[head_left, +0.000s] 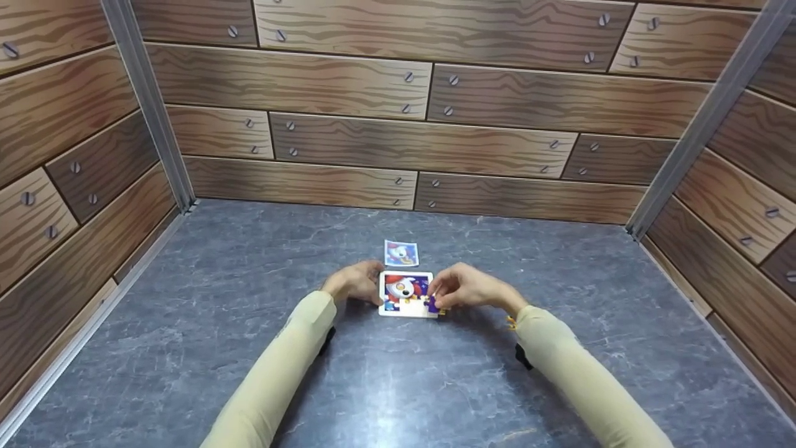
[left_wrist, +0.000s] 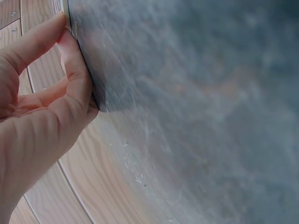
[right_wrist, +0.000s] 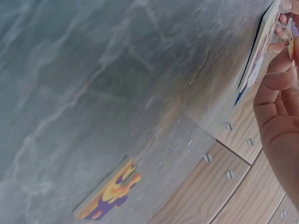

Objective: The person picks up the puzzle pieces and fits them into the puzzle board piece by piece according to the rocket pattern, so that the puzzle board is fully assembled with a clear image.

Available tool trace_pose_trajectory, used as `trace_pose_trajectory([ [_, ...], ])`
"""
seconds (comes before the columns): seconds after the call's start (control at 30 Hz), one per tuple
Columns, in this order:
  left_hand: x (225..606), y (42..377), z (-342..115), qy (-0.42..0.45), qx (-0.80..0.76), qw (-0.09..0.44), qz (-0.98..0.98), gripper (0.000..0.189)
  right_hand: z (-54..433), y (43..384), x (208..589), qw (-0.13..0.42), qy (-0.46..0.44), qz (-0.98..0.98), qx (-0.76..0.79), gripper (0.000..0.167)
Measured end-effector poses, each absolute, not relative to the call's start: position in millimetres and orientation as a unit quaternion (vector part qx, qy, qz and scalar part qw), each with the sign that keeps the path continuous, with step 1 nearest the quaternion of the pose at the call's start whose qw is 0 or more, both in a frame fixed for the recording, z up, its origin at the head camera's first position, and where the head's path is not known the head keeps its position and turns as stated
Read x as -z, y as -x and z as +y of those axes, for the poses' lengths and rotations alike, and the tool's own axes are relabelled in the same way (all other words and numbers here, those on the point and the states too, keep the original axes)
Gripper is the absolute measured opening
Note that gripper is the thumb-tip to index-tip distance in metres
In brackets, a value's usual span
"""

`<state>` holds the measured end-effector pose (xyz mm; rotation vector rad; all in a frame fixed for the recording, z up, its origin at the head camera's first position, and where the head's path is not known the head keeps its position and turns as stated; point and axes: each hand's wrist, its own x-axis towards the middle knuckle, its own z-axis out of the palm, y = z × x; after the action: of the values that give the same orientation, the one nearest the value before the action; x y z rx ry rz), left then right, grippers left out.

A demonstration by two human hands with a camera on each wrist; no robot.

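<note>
A white-framed jigsaw puzzle board (head_left: 405, 274) lies in front of me, with a red-and-white character and a bare white area at its lower middle. My left hand (head_left: 357, 281) holds the board's left edge, and the left wrist view shows the thumb and fingers (left_wrist: 77, 70) bent against that side. Over the right edge, my right hand (head_left: 466, 287) pinches a purple-and-yellow puzzle piece (right_wrist: 292, 39) between thumb and fingertips. That piece is tilted up off the board in the right wrist view.
Behind the board lies a small picture card (head_left: 401, 254) with a similar design. Another purple-and-yellow puzzle piece (right_wrist: 110, 193) rests on the grey marbled table (head_left: 249, 249), near the right wrist. Wood-patterned walls (head_left: 348, 137) enclose the table at the back and sides.
</note>
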<state>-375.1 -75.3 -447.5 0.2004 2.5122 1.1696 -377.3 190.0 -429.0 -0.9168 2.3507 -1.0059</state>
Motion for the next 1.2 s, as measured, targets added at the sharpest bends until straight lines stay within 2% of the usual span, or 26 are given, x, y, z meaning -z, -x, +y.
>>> trace_pose_trajectory([
  [0.2,449,376,-75,-0.103,-0.405,0.169,0.893,0.069,180,379,429,0.203,0.335,0.845,0.363,0.021],
  [0.63,450,376,-75,-0.094,-0.388,0.165,0.902,0.07,153,381,434,0.203,0.339,0.844,0.363,0.017],
  [1.2,451,374,-77,-0.111,-0.411,0.161,0.891,0.07,131,378,436,0.21,0.293,0.867,0.344,0.017],
])
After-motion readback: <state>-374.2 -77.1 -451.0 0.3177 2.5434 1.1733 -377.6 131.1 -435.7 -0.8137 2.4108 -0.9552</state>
